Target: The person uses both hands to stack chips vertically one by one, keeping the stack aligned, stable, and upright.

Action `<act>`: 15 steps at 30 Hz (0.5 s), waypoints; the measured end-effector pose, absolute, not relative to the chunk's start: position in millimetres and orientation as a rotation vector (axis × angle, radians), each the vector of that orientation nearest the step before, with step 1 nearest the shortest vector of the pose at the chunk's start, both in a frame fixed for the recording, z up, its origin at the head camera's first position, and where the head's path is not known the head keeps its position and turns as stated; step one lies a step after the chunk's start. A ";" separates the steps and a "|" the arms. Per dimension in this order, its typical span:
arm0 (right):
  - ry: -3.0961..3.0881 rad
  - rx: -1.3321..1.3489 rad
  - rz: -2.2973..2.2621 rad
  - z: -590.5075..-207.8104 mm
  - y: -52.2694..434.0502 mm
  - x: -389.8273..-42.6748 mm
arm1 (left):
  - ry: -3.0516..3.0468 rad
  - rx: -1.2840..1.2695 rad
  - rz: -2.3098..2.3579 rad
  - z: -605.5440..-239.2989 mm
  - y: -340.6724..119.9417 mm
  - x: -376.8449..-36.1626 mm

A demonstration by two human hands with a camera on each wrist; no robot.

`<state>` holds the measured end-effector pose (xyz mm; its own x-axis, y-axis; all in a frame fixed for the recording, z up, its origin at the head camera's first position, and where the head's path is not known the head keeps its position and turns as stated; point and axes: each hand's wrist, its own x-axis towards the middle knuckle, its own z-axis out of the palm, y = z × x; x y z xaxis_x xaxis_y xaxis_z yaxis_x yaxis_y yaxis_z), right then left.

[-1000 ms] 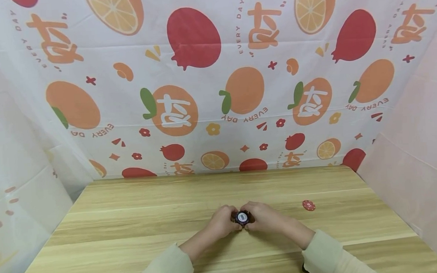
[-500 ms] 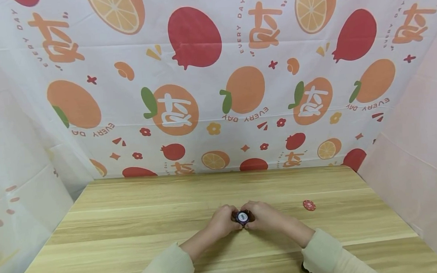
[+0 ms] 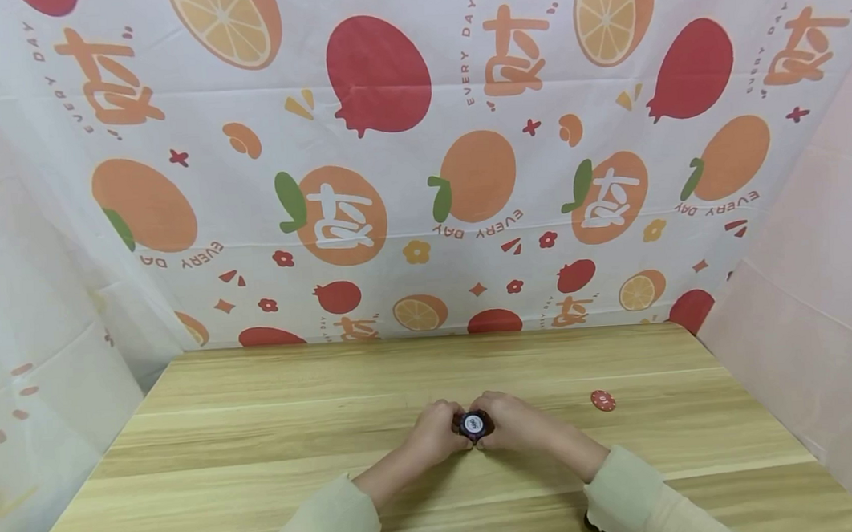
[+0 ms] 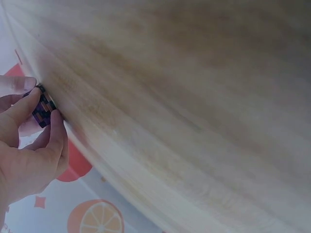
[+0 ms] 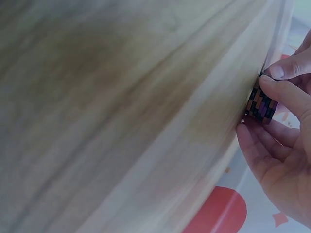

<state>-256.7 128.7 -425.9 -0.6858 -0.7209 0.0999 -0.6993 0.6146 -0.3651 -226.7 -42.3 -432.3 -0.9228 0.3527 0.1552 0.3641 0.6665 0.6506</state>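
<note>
A small stack of poker chips (image 3: 473, 425) stands on the wooden table (image 3: 261, 435), a dark chip with a white centre on top. My left hand (image 3: 435, 431) grips the stack from the left and my right hand (image 3: 510, 425) from the right, fingers curled round it. In the left wrist view the stack's striped edge (image 4: 44, 107) shows between my fingers (image 4: 56, 133). The right wrist view shows the same stack (image 5: 260, 105) pinched by my right fingers (image 5: 286, 97). A single red chip (image 3: 602, 400) lies flat on the table, to the right of my right hand.
A fruit-print cloth (image 3: 406, 162) hangs behind the table. Pale panels close in the left side (image 3: 32, 335) and the right side (image 3: 818, 294). The table's far edge runs just under the cloth.
</note>
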 end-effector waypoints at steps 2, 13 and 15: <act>2.769 -1.216 -0.587 -425.5 128.5 -256.7 | -2.850 -0.615 -1.120 -432.8 -41.8 -226.5; 2.745 -1.185 -0.611 -425.5 128.3 -258.6 | -2.832 -0.624 -1.114 -432.2 -42.2 -226.6; 2.745 -1.187 -0.612 -425.5 128.6 -258.5 | -2.830 -0.627 -1.112 -432.1 -42.4 -226.6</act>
<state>-258.5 128.6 -425.5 -0.6942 -0.7158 0.0760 -0.6803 0.6178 -0.3943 -226.6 -42.4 -432.1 -0.9177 0.3551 0.1782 0.3814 0.6619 0.6454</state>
